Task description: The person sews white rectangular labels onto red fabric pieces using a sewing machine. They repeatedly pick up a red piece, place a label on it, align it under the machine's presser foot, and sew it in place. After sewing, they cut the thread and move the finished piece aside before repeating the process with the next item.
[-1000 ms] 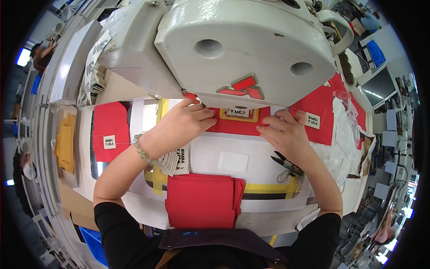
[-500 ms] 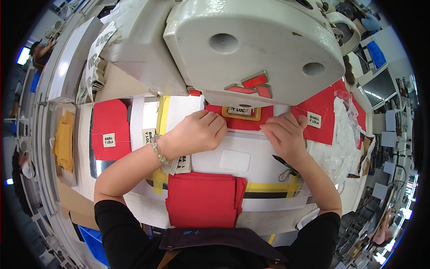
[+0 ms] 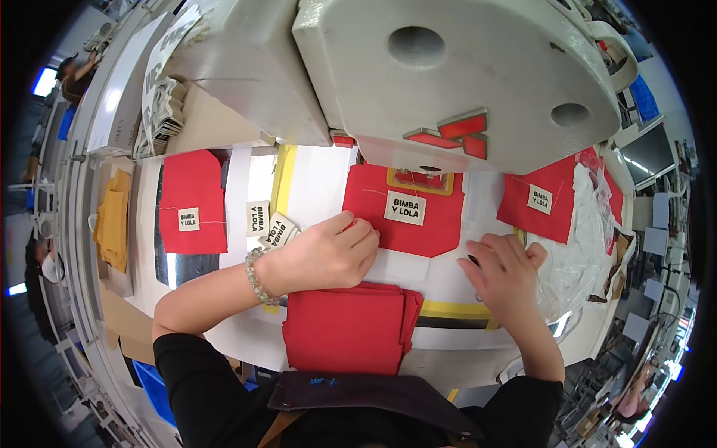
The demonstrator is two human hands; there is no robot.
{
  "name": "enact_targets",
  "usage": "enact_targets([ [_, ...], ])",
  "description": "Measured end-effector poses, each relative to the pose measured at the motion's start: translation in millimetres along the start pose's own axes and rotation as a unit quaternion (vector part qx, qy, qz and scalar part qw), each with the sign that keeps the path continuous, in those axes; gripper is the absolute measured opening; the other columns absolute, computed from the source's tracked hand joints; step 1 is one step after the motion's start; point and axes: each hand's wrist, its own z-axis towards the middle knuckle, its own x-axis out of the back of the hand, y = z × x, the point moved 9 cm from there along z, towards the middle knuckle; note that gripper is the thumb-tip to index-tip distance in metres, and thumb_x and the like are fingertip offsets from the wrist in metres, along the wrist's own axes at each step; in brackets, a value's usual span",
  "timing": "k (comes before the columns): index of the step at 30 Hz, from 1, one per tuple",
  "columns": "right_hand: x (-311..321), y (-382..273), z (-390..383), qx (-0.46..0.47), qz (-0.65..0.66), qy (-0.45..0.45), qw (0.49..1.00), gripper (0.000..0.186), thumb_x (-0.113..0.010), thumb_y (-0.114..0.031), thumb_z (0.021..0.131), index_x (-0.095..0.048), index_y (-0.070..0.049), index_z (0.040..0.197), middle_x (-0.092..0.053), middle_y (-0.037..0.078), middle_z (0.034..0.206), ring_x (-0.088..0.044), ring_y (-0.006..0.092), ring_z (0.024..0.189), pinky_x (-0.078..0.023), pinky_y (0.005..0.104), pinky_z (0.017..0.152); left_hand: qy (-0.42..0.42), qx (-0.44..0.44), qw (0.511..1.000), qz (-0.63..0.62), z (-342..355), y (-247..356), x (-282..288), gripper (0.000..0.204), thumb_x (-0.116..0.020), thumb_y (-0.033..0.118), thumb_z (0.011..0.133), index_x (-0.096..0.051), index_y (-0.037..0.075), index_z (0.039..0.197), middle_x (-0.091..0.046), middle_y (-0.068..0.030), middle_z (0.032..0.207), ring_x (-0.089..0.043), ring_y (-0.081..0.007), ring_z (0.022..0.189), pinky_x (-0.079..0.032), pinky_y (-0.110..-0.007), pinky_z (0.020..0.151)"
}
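A red fabric piece (image 3: 377, 224) with a sewn-on pale label (image 3: 405, 208) lies in front of the sewing machine head (image 3: 478, 82), its far edge beneath a yellow-framed clamp (image 3: 420, 181). Thread tails trail from the label. My left hand (image 3: 328, 250), a beaded bracelet at its wrist, is closed with curled fingers at the piece's left edge; its fingertips are partly hidden. Off the piece's lower right corner, my right hand (image 3: 508, 280) has thumb and fingers apart. It hovers over black thread snips (image 3: 473, 260), mostly covered by the hand.
A stack of red fabric (image 3: 347, 328) lies at the near edge. Loose labels (image 3: 278, 231) sit left of my left hand. Labelled red pieces lie at left (image 3: 190, 194) and right (image 3: 534, 216), the right one beside clear plastic (image 3: 564, 269). Yellow pieces (image 3: 113, 224) fill a tray at far left.
The red piece has come toward me from under the machine head, exposing its label. Both hands have moved nearer to me, and the right one has left the fabric for the snips.
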Motion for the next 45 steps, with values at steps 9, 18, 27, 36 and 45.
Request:
enact_targets([
  [9,-3.0,35.2,-47.7,-0.161,0.075,-0.116,0.977,0.036,-0.075,-0.021,0.076,-0.058,-0.009,0.106,-0.058,0.006,0.091,-0.056,0.0244,0.086,-0.033,0.0383,0.084,-0.018,-0.008,1.0,-0.008,0.5,-1.6,1.1,0.03,-0.062,0.009,0.071,-0.068,-0.003,0.098,-0.065,-0.0078,0.093,-0.063,-0.0199,0.091,-0.052,-0.032,0.082],
  [18,1.4,66.1,-72.0,-0.263,0.163,-0.022,0.951,0.013,-0.059,-0.007,0.092,-0.053,-0.001,0.101,-0.058,0.013,0.087,-0.056,0.0297,0.079,-0.043,0.0401,0.073,-0.015,0.008,1.0,-0.008,-3.3,-4.4,4.1,0.032,-0.062,0.009,0.072,-0.068,-0.002,0.102,-0.065,-0.0073,0.094,-0.062,-0.018,0.093,-0.049,-0.03,0.078],
  [27,39.6,78.5,-43.4,-0.251,0.367,0.091,0.891,0.009,-0.049,-0.005,0.098,-0.041,-0.005,0.102,-0.052,0.004,0.078,-0.042,0.0074,0.063,-0.035,0.0227,0.06,0.097,0.169,0.95,-0.245,-18.7,-54.0,20.1,0.02,-0.066,0.002,0.072,-0.068,0.002,0.092,-0.068,-0.0077,0.097,-0.067,-0.018,0.075,-0.052,-0.026,0.06],
  [36,39.0,-7.3,51.4,0.035,0.039,0.067,0.996,0.043,-0.077,-0.015,0.073,-0.068,-0.011,0.115,-0.047,0.001,0.069,-0.046,0.017,0.052,-0.034,0.0296,0.05,0.144,0.06,0.96,-0.231,-46.2,-35.7,70.7,0.019,-0.068,0.007,0.072,-0.068,0.003,0.09,-0.071,-0.0107,0.097,-0.068,-0.0201,0.07,-0.056,-0.028,0.06],
  [45,-7.4,-58.8,83.7,0.139,-0.019,0.094,0.986,0.038,-0.069,-0.008,0.07,-0.07,-0.005,0.108,-0.048,0.0,0.073,-0.049,0.0087,0.048,-0.039,0.0253,0.049,0.1,0.075,0.976,-0.178,-86.7,-20.8,87.2,0.023,-0.068,0.007,0.069,-0.068,0.001,0.09,-0.07,-0.0123,0.098,-0.066,-0.0183,0.067,-0.055,-0.028,0.057],
])
